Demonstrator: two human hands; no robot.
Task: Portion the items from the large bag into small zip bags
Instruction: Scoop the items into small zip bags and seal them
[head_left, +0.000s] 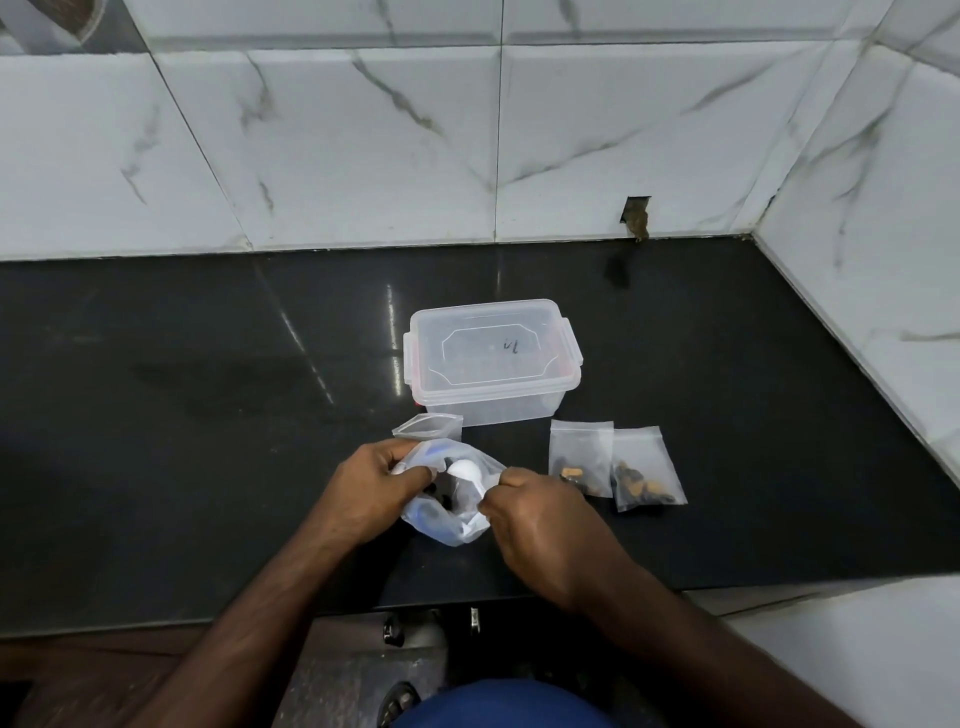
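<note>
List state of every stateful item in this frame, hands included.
Large clear plastic bag: mouth held open, dark items inside.
White plastic spoon: in the bag's mouth.
Left hand: grips bag rim.
Right hand: pinches spoon handle.
Clear lidded plastic box: closed.
Two small zip bags: filled, lying flat.
Empty small zip bag: unfilled.

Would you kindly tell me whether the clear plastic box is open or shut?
Shut: the lid lies flat on the box; whether its side clips are latched, I cannot tell.

Kitchen: dark countertop (208, 415), marble-tiled wall (363, 145)
</note>
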